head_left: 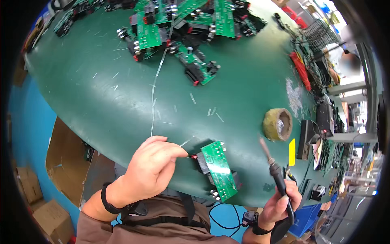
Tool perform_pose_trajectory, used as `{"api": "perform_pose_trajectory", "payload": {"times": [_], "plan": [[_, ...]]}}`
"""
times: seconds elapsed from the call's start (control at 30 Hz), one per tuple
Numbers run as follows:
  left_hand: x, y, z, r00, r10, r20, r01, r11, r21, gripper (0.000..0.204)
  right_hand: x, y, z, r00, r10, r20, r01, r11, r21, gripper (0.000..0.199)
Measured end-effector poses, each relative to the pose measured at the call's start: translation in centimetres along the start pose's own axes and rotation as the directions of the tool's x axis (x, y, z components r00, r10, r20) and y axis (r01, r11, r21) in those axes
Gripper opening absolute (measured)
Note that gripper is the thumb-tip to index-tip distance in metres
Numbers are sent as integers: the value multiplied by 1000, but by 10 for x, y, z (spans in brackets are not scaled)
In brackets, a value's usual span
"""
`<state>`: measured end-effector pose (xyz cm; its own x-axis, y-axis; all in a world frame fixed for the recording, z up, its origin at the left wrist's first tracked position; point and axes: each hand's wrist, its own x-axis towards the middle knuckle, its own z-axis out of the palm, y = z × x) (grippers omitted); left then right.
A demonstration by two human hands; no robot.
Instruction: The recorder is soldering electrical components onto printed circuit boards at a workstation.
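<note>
My left hand (152, 164) is closed, and a thin silvery solder wire (153, 105) runs from the far boards into its fingers. Its fingertips come right up to a red part on the near edge of a green circuit board (219, 171). Black components show beneath that board, which lies tilted near the table's front edge, solder side up. To the right, my right hand (280, 205) is wrapped round the black handle of a soldering iron (277, 175). The iron's tip points up and away, apart from the board.
Many green boards (148, 32) are heaped at the far side, with one loose board (197, 67) nearer. A round yellowish pot (278, 124) stands at the right, beside a yellow strip (292, 152) and a black box (307, 139). Clear strips litter the green table (101, 97). Cardboard boxes (53, 219) stand left.
</note>
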<state>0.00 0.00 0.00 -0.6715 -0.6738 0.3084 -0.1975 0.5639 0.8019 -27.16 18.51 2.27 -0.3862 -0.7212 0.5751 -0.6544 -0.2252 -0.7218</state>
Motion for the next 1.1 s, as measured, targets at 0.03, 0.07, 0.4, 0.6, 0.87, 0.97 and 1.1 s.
{"api": "perform_pose_trajectory", "payload": {"times": [0.03, 0.07, 0.4, 0.6, 0.87, 0.97, 1.1], "plan": [[1, 0, 1, 999, -33, -21, 33, 999, -11, 26, -4, 0, -4, 1000, 3, -10, -4, 997, -72, 32], [1, -1, 1, 997, -66, -44, 65, 998, -15, 27, -3, -1, -1, 999, -28, -46, 20, 986, -168, 30], [10, 22, 14, 990, -71, 123, 39, 969, 244, 67, -14, 16, -13, 967, 150, -207, -161, 986, -38, 34], [19, 21, 28, 995, -45, 84, 17, 951, 310, 63, -21, -2, 0, 970, 192, -151, -164, 970, 180, 44], [12, 16, 23, 1000, -18, 15, 15, 977, 214, 62, -37, -10, 14, 948, 298, -109, -239, 896, 376, 40], [6, 10, 21, 998, 39, -39, -34, 993, 115, 65, -38, -14, 23, 948, 312, -69, -258, 873, 414, 39], [5, 12, 21, 991, 86, -104, -84, 996, 24, 65, -45, -13, 28, 987, 161, 27, -158, 902, 402, 40]]}}
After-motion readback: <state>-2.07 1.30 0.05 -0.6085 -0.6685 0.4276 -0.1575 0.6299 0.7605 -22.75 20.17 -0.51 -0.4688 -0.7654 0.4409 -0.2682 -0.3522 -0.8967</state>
